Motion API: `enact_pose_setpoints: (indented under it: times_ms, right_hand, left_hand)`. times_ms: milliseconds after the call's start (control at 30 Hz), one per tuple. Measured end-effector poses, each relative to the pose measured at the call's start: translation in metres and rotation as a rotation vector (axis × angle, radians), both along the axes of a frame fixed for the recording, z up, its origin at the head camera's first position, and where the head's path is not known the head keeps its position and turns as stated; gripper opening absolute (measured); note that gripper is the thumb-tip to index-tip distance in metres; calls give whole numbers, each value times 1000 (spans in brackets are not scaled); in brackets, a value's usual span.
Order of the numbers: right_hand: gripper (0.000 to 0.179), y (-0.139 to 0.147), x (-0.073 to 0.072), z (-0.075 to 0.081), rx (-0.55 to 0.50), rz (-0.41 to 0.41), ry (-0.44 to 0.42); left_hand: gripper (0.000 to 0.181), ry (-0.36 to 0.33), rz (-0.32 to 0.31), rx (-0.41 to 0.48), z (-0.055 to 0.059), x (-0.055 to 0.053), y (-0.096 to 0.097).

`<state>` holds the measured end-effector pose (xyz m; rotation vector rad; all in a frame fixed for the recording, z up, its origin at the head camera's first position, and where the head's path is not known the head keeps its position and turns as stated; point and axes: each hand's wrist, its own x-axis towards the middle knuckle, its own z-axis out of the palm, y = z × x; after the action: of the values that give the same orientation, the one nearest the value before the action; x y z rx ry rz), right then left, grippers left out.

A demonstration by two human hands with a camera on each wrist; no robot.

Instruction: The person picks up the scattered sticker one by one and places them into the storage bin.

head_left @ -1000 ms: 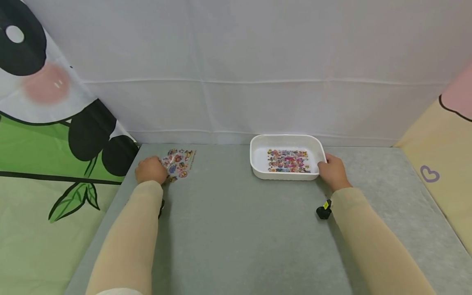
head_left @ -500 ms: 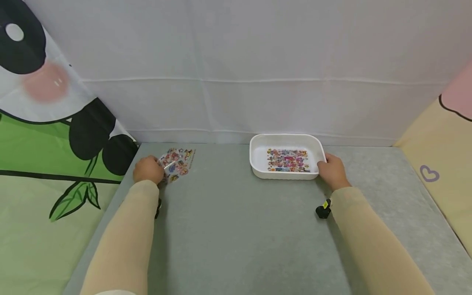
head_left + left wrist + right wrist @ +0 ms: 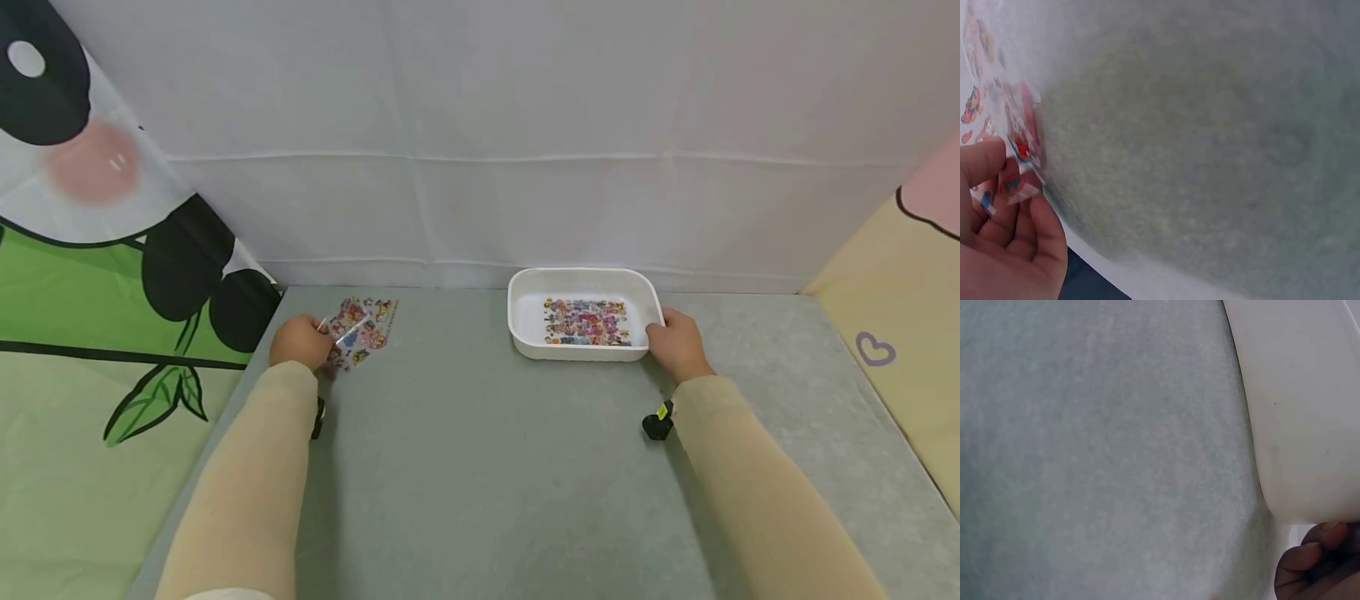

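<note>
At the table's far left, my left hand (image 3: 298,342) pinches the near-left edge of a clear sticker sheet (image 3: 367,323) printed with small colourful cartoon figures. In the left wrist view, thumb and fingers (image 3: 1047,228) meet on the sheet's edge, and part of the film bends over the fingers. A shiny streak crosses the sheet in the head view. Right of centre, a white plastic tray (image 3: 577,354) stands near the table's back edge. Flat on its bottom lies a second colourful sticker sheet (image 3: 588,322). My right hand (image 3: 680,346) grips the tray's right end, thumb over the rim, fingers curled outside.
The grey table (image 3: 480,467) reaches back to a white cloth backdrop (image 3: 480,108). A printed cartoon cloth (image 3: 172,275) hangs along the left side, and a yellow one (image 3: 900,300) along the right. A black wrist camera (image 3: 657,423) sits beside the right sleeve.
My left hand has shifted slightly left, and the sticker sheet's near-left edge has bent up with a glare streak across it. The right hand stays on the tray, which keeps its place.
</note>
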<state>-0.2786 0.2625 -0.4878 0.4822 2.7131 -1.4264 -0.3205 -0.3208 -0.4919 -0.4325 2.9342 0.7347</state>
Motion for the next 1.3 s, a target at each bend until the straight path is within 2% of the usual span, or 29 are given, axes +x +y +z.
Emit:
enact_pose_setpoints:
  times_ms: [233, 600, 800, 1033, 1300]
  right_hand:
    - [54, -1, 0, 0, -15, -2, -6]
    - [55, -1, 0, 1, -21, -11, -12]
    - [55, -1, 0, 1, -22, -8, -18]
    - [55, -1, -1, 0, -30, -11, -30]
    - [54, -1, 0, 0, -39, -19, -29]
  left_hand:
    - [23, -15, 43, 226, 4, 0, -2]
    - [25, -9, 183, 518, 12, 5, 3]
    - [34, -60, 209, 602, 13, 5, 3]
    - [36, -61, 218, 736, 13, 5, 2]
    - [40, -83, 223, 800, 14, 6, 5]
